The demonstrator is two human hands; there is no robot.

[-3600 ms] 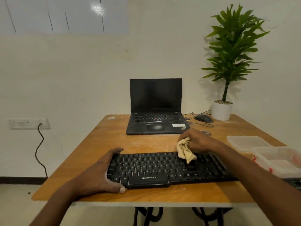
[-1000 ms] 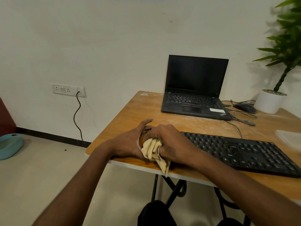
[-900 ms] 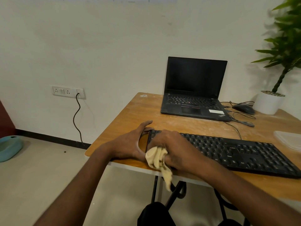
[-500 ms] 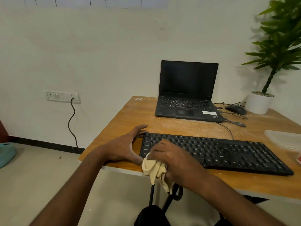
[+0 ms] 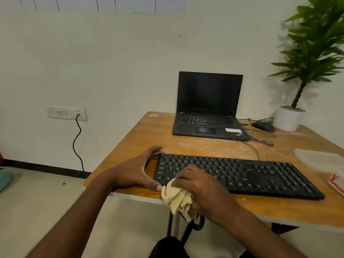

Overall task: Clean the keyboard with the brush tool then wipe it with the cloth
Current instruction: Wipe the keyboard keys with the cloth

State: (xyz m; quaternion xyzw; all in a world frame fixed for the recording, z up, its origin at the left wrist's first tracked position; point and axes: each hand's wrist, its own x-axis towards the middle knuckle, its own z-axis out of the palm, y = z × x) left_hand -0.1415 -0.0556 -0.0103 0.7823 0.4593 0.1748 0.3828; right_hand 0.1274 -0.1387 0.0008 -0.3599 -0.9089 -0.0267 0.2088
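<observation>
- Wooden surface (image 5: 145, 131) stands against a pale wall and fills the centre and right of the frame; dusty streaks show on its top.
- Keyboard (image 5: 242, 175) lies flat across the lower middle of the frame, near the front edge.
- Cloth (image 5: 176, 200) is bunched in the right hand (image 5: 201, 185), fingers curled round it, at the keyboard's lower-left corner; part of it hangs past the surface edge.
- Left hand (image 5: 135, 170) braces the keyboard's left end, thumb at the near corner, fingers at the far corner, holding nothing else.
- No brush tool is visible.
- Judgement: the wiping stage is in hand, so brushing appears finished; how much of the keyboard has been wiped cannot be told.
- Laptop (image 5: 208, 108), mouse (image 5: 262, 125), potted plant (image 5: 297, 71) and plastic containers (image 5: 320, 159) sit behind and to the right.
</observation>
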